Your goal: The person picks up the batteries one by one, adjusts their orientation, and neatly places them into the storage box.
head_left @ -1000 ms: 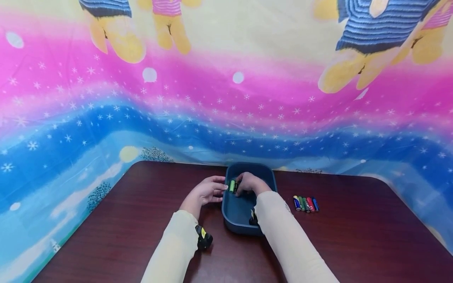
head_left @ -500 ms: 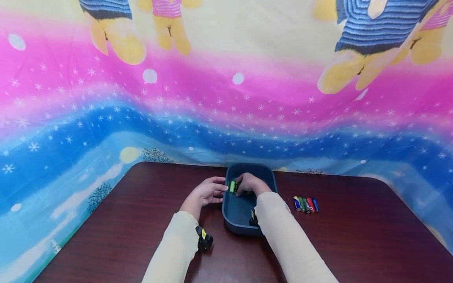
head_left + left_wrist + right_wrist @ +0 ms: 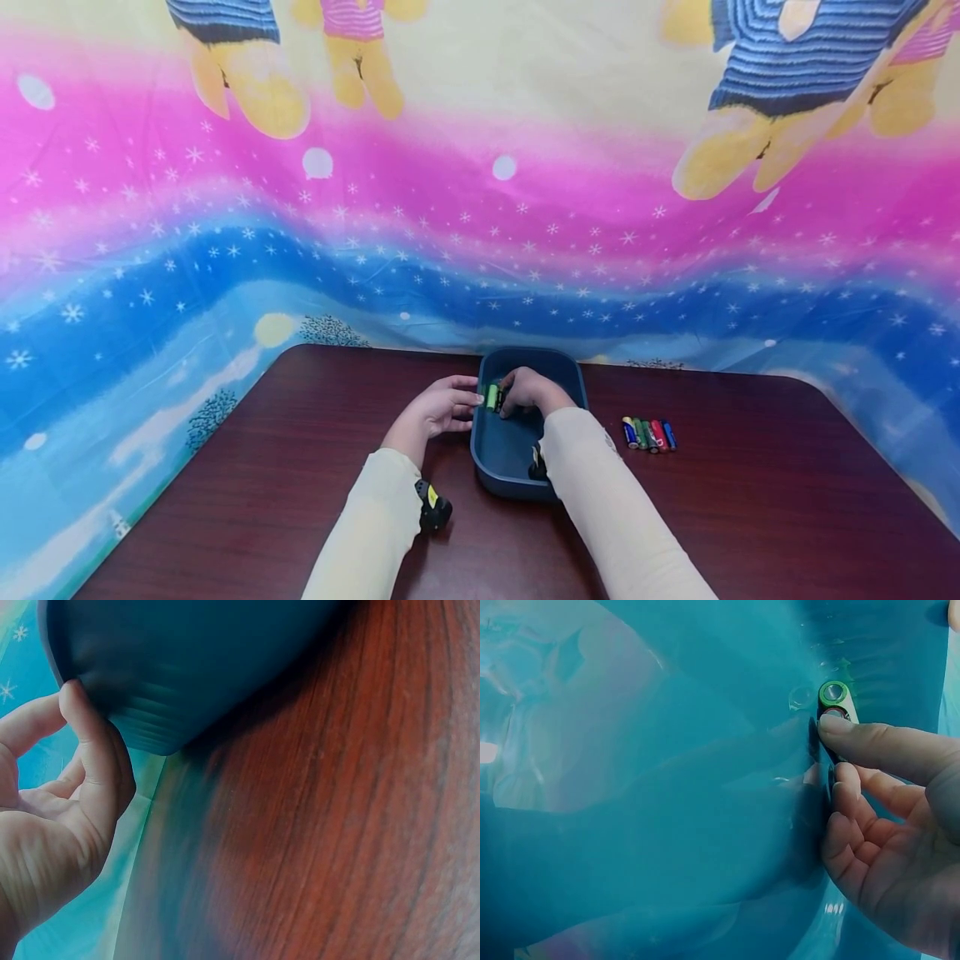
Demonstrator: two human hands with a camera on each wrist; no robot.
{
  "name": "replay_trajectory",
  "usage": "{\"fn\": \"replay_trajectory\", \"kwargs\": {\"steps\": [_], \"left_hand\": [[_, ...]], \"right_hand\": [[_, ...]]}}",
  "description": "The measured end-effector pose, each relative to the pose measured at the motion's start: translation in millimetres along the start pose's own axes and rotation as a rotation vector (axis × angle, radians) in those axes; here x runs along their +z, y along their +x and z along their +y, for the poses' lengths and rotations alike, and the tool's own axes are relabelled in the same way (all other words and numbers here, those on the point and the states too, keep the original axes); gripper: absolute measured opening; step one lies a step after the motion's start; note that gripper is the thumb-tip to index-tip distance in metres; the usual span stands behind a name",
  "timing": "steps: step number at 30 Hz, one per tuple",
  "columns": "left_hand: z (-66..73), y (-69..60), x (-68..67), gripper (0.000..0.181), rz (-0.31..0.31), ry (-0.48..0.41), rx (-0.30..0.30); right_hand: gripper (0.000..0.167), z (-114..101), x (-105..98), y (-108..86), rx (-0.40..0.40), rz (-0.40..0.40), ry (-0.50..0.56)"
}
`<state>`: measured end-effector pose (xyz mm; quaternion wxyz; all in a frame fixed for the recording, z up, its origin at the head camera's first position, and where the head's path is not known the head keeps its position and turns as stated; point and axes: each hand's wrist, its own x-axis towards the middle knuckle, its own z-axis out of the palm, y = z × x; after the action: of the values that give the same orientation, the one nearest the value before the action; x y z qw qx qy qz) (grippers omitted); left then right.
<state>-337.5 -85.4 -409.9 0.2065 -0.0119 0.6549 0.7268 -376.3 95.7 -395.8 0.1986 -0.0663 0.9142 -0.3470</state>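
Note:
A dark blue-grey box (image 3: pixel 513 486) stands on the table. Inside it, by its left wall, a green battery (image 3: pixel 491 397) stands upright. My right hand (image 3: pixel 531 390) reaches into the box, and in the right wrist view its thumb and fingers pinch a dark battery (image 3: pixel 835 713) right beside the green battery (image 3: pixel 832 692). My left hand (image 3: pixel 441 406) is outside the box at its left side, fingers spread and slightly bent. In the left wrist view, the fingertips of the left hand (image 3: pixel 71 787) touch the box wall (image 3: pixel 195 660) near the rim.
Several batteries (image 3: pixel 649 435) in blue, green and red lie side by side on the brown table (image 3: pixel 757 467), right of the box. A patterned cloth (image 3: pixel 420 225) hangs behind the table. Each wrist carries a small black camera (image 3: pixel 433 507).

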Motion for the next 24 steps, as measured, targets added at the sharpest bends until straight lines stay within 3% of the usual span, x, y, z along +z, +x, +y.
{"fn": "replay_trajectory", "kwargs": {"steps": [7, 12, 20, 24], "left_hand": [[0.9, -1.1, -0.1, 0.049, -0.006, 0.013, 0.008], [2.1, -0.6, 1.1, 0.05, -0.018, 0.027, 0.008], [2.6, -0.1, 1.4, 0.047, -0.007, 0.036, 0.007], [1.8, 0.2, 0.1, 0.047, 0.007, 0.039, 0.008]], "right_hand": [[0.058, -2, -2, -1.6, -0.005, -0.018, 0.004], [0.06, -6, -14, -5.6, 0.006, -0.063, 0.05], [0.045, -13, -63, -31.0, -0.084, -0.068, 0.25], [0.045, -8, -93, -49.0, -0.133, -0.065, 0.257]]}}
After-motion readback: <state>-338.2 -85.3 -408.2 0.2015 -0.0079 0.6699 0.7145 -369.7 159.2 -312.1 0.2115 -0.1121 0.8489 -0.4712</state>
